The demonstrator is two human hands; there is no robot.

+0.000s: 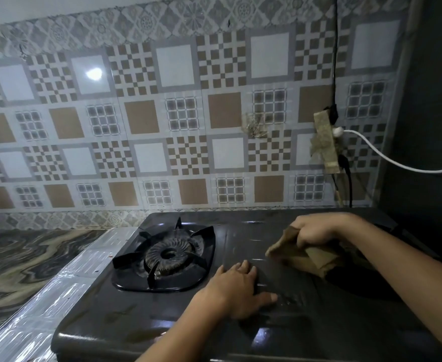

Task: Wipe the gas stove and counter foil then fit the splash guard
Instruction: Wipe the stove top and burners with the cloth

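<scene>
A black two-burner gas stove (126, 317) fills the lower middle of the head view. Its left burner with a black pan support (166, 254) is uncovered. My left hand (237, 290) lies flat on the stove top between the burners, fingers straight and spread. My right hand (316, 231) grips a brown cloth (293, 253) and holds it against the stove over the right burner area, which the cloth and my forearm hide. Silver foil (58, 291) covers the counter strip left of the stove. No splash guard is in view.
A marble-patterned counter (19, 262) lies at the far left. A tiled wall (162, 126) rises behind the stove. A taped power strip (325, 142) with a white cable (387, 158) and black cords hangs on the wall at the right, beside a dark wall.
</scene>
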